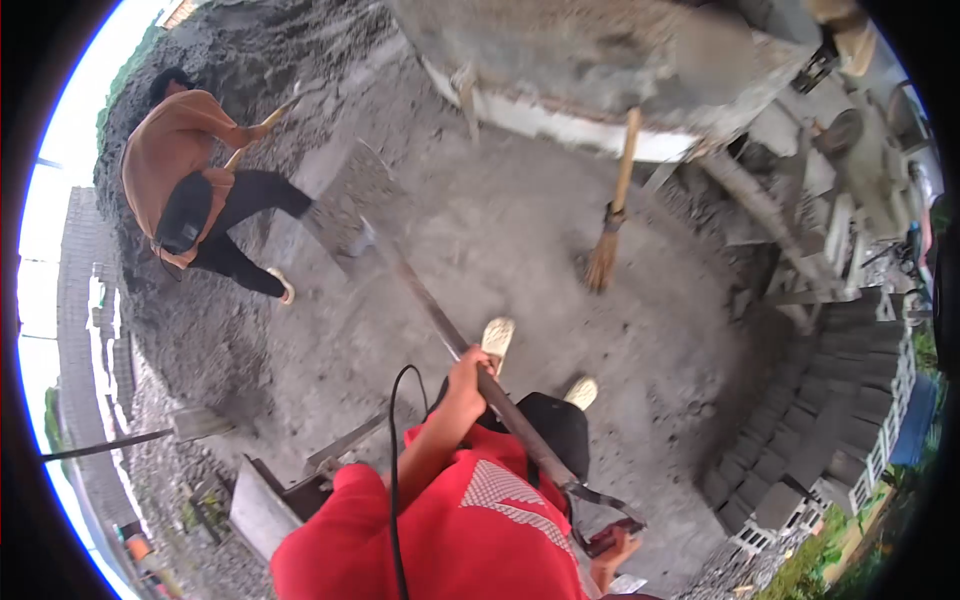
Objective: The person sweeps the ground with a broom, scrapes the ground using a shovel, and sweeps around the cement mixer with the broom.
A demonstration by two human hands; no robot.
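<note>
My left hand (468,385) is wrapped around the middle of a long shovel (425,300) shaft. My right hand (614,552) grips the handle at the shaft's rear end, low on the right by my red shirt. The shovel's wide blade points away from me, toward the upper left, over the grey ground. Grey material seems to lie on the blade, though blur hides the detail. Both my feet, in light shoes, stand just beyond the shaft.
A co-worker (175,150) in a brown top bends with a long-handled tool by a grey sand heap (350,40). A broom (612,215) leans against a big round drum-like structure (600,70). Stacked grey blocks (810,410) line the right. A wheelbarrow-like metal piece (262,515) lies behind my left side.
</note>
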